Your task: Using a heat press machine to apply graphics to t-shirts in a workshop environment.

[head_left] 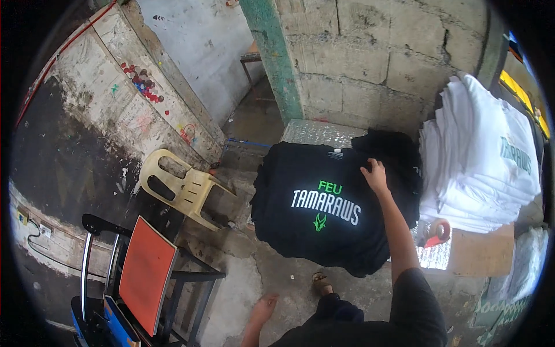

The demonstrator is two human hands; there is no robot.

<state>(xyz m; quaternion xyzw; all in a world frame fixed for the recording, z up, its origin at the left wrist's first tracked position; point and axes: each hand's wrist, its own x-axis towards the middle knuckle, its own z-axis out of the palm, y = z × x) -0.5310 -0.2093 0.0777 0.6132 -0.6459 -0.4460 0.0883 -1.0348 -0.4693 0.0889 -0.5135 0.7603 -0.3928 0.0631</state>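
A pile of black T-shirts (318, 231) with a green and white print on the top one lies spread on a foil-covered surface (324, 132). My right hand (373, 172) is on the pile's upper right part, fingers bent and apart, fingertips at the fabric. My left hand (265, 305) hangs low, left of and below the pile, loosely open and holding nothing. A tall stack of folded white T-shirts (474, 162) stands right beside the black ones. Below it are a roll of tape (436, 234) and a brown board (481, 248).
A cream plastic chair (185, 196) stands at left, with a red-topped dark-framed seat (147, 272) and blue pieces in front. A block wall (381, 52) backs the shirts. A doorway with a small table (251, 58) is at the upper middle. My sandalled foot (321, 283) is on the concrete floor (248, 277).
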